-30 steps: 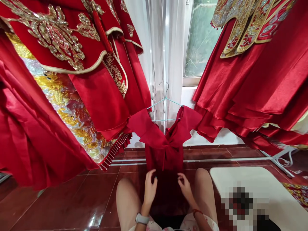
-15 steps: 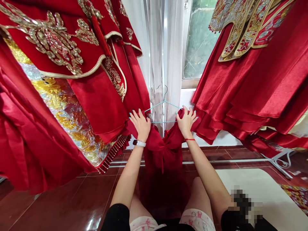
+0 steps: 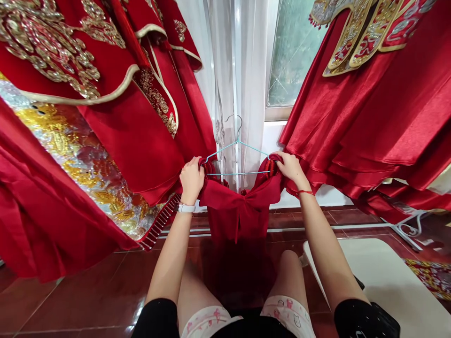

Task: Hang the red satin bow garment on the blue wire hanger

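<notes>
A dark red dress point(image 3: 239, 211) with a twisted knot at the front of its neckline hangs on a thin light-blue wire hanger point(image 3: 238, 141). The hanger's metal hook points up and is not hooked on anything I can see. My left hand point(image 3: 192, 178), below which a white watch band shows, is closed around the dress's left shoulder by the hanger's end. On the other side my right hand point(image 3: 291, 166), with a red string at the wrist, grips the right shoulder. The dress's lower part falls in dark shadow between my knees.
Red embroidered garments point(image 3: 141, 141) hang close on the left, and red satin skirts point(image 3: 369, 131) on the right. Behind the hanger are a white curtain point(image 3: 253, 70) and a white upright pole point(image 3: 237, 94). A pale stool or bench top point(image 3: 394, 277) stands at lower right.
My hands have moved apart, and their spread fingers have closed on the shoulders of the dress. Its neckline is now stretched wider across the hanger.
</notes>
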Tool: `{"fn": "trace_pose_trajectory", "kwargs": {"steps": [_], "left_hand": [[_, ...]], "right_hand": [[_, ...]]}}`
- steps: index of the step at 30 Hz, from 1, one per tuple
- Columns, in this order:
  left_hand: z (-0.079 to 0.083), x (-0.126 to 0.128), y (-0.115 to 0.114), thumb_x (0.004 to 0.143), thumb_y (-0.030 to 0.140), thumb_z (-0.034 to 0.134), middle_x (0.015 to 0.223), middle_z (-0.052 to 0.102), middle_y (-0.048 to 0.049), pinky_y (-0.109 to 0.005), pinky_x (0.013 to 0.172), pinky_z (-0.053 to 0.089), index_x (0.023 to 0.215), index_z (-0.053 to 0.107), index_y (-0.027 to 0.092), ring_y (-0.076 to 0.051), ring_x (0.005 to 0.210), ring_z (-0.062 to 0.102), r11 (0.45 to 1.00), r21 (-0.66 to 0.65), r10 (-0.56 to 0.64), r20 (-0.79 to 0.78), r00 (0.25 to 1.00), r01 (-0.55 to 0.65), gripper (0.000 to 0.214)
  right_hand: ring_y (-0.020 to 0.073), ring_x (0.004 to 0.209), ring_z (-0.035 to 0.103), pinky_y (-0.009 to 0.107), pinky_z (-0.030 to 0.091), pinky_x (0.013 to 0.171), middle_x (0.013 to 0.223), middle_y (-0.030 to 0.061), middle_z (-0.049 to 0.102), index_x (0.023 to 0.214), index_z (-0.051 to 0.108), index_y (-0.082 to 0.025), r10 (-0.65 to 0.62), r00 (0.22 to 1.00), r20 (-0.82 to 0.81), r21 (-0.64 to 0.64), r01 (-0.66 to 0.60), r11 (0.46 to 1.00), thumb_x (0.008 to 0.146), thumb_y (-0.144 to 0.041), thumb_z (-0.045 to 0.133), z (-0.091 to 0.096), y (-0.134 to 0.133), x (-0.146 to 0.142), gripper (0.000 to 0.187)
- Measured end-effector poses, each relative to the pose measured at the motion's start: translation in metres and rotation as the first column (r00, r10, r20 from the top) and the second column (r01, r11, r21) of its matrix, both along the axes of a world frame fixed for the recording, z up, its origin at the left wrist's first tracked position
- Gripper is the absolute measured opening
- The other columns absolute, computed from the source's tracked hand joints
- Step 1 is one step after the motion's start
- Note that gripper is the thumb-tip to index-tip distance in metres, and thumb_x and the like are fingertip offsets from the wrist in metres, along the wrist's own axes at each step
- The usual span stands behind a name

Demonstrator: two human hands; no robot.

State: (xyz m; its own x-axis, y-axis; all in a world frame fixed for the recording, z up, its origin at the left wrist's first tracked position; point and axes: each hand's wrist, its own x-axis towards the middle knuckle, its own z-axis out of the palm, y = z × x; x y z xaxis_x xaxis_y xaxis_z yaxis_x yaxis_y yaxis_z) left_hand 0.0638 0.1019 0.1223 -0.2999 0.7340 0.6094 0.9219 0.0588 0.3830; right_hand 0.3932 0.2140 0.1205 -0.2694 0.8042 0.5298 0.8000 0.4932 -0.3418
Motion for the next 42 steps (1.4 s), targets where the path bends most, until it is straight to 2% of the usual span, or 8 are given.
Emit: {"fn": "trace_pose_trajectory", "kwargs": {"steps": [6, 12, 18, 22, 27, 32, 38, 42], "left_hand": [[0.022, 0.018, -0.012, 0.100, 0.027, 0.038, 0.130, 0.068, -0.0197, -0.041, 0.094, 0.053, 0.134, 0.060, 0.015, -0.034, 0.117, 0.066, 0.952, -0.235, 0.149, -0.205, 0.967, -0.196, 0.042], [0.036, 0.018, -0.011, 0.099, 0.020, 0.031, 0.114, 0.071, -0.0267, -0.045, 0.089, 0.053, 0.127, 0.058, 0.005, -0.038, 0.110, 0.070, 0.887, -0.391, 0.101, -0.356, 0.929, -0.246, 0.042], [0.045, 0.011, -0.003, 0.097, 0.018, 0.035, 0.115, 0.070, -0.0303, -0.049, 0.092, 0.053, 0.127, 0.058, 0.003, -0.041, 0.113, 0.069, 0.881, -0.416, 0.086, -0.327, 0.941, -0.225, 0.041], [0.046, -0.021, 0.010, 0.094, 0.018, 0.040, 0.120, 0.071, -0.0267, -0.049, 0.098, 0.051, 0.120, 0.065, 0.007, -0.039, 0.116, 0.067, 0.915, -0.371, 0.106, -0.154, 0.982, -0.157, 0.039], [0.021, -0.066, 0.014, 0.085, 0.014, 0.045, 0.108, 0.074, -0.0211, -0.041, 0.098, 0.051, 0.105, 0.070, 0.010, -0.034, 0.110, 0.068, 0.959, -0.262, 0.165, 0.191, 0.967, -0.112, 0.033], [-0.010, -0.074, 0.005, 0.077, 0.011, 0.045, 0.095, 0.071, -0.0095, -0.032, 0.090, 0.052, 0.099, 0.065, 0.015, -0.022, 0.090, 0.066, 0.998, -0.053, 0.047, 0.457, 0.888, -0.026, 0.030], [-0.044, -0.069, -0.007, 0.071, 0.012, 0.047, 0.096, 0.067, -0.0041, -0.034, 0.091, 0.049, 0.095, 0.061, 0.022, -0.021, 0.088, 0.062, 0.984, 0.022, 0.128, 0.596, 0.793, -0.176, 0.029], [-0.081, -0.060, -0.019, 0.067, 0.013, 0.043, 0.087, 0.066, -0.0039, -0.034, 0.092, 0.049, 0.081, 0.058, 0.022, -0.021, 0.085, 0.063, 0.997, -0.008, 0.061, 0.642, 0.765, -0.073, 0.022]], "right_hand": [[0.0276, 0.107, 0.069, 0.045, 0.051, 0.102, 0.112, 0.0072, 0.078, 0.112, 0.075, -0.022, 0.135, 0.987, -0.083, -0.035, -0.139, 0.990, 0.080, -0.009, 0.048, 0.002, 0.015, 0.009, 0.044], [0.0252, 0.107, 0.069, 0.044, 0.050, 0.105, 0.114, 0.0077, 0.076, 0.115, 0.073, -0.020, 0.241, 0.935, -0.261, 0.059, -0.234, 0.970, 0.075, -0.010, 0.048, 0.002, 0.013, 0.006, 0.048], [0.0301, 0.108, 0.065, 0.043, 0.050, 0.096, 0.116, 0.0144, 0.073, 0.119, 0.070, -0.017, 0.023, 0.990, -0.136, 0.095, -0.010, 0.995, 0.085, -0.016, 0.050, -0.011, -0.010, -0.016, 0.039], [0.0282, 0.100, 0.065, 0.037, 0.049, 0.085, 0.109, 0.0131, 0.074, 0.120, 0.068, -0.021, -0.050, 0.997, -0.055, 0.055, 0.053, 0.997, 0.087, -0.012, 0.045, -0.007, -0.008, -0.018, 0.042], [0.0263, 0.090, 0.066, 0.036, 0.049, 0.085, 0.096, 0.0090, 0.075, 0.108, 0.071, -0.023, -0.052, 0.998, -0.026, -0.020, 0.052, 0.998, 0.084, -0.011, 0.048, 0.005, 0.014, -0.010, 0.035], [0.0245, 0.091, 0.068, 0.036, 0.050, 0.091, 0.096, 0.0097, 0.077, 0.093, 0.073, -0.019, -0.088, 0.971, -0.224, -0.080, 0.072, 0.994, 0.075, -0.007, 0.045, -0.002, 0.039, 0.011, 0.035], [0.0220, 0.092, 0.068, 0.037, 0.052, 0.093, 0.100, 0.0083, 0.077, 0.096, 0.074, -0.019, -0.081, 0.891, -0.447, -0.153, 0.013, 0.988, 0.068, -0.013, 0.045, -0.040, 0.042, 0.035, 0.041], [0.0210, 0.079, 0.067, 0.035, 0.054, 0.082, 0.078, 0.0047, 0.074, 0.080, 0.073, -0.019, -0.065, 0.875, -0.479, -0.295, -0.091, 0.951, 0.065, -0.018, 0.045, -0.076, 0.023, 0.029, 0.032]]}}
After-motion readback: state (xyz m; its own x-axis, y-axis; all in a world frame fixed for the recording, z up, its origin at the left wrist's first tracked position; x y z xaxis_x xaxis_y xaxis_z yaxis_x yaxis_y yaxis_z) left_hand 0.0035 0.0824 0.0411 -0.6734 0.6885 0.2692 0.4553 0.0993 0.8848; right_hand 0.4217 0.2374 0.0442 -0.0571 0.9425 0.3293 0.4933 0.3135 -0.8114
